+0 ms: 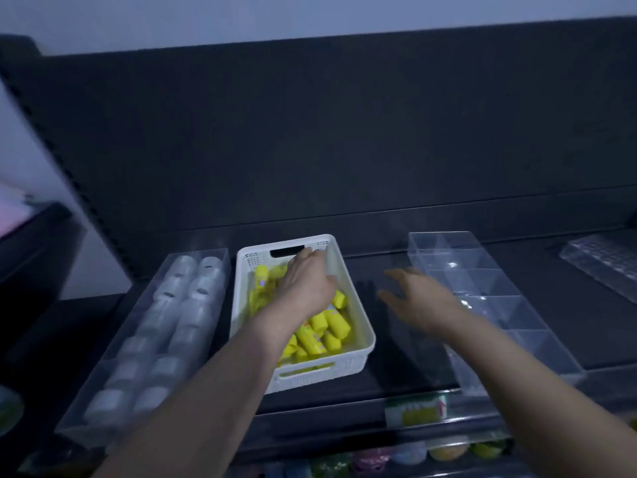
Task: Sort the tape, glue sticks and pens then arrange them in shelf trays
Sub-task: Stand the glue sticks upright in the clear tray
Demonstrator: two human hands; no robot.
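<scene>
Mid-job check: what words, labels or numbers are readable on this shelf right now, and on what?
No text is readable in this view.
Yellow glue sticks in the white perforated plastic basket: coloured print, too blurred to read.
Green, yellow and white tag at the shelf's front edge: blurred, unreadable.

Tape rolls point(193, 315): about twelve, in two rows; blurred.
Glue sticks point(336, 326): over ten, some hidden.
White basket point(310, 377): one.
Clear tray point(79, 432): one.
Divided clear tray point(499, 305): one.

Dark shelf point(586, 322) under tape tray point(136, 326), white basket point(344, 369), divided tray point(482, 270), perhaps packaging point(606, 260)
</scene>
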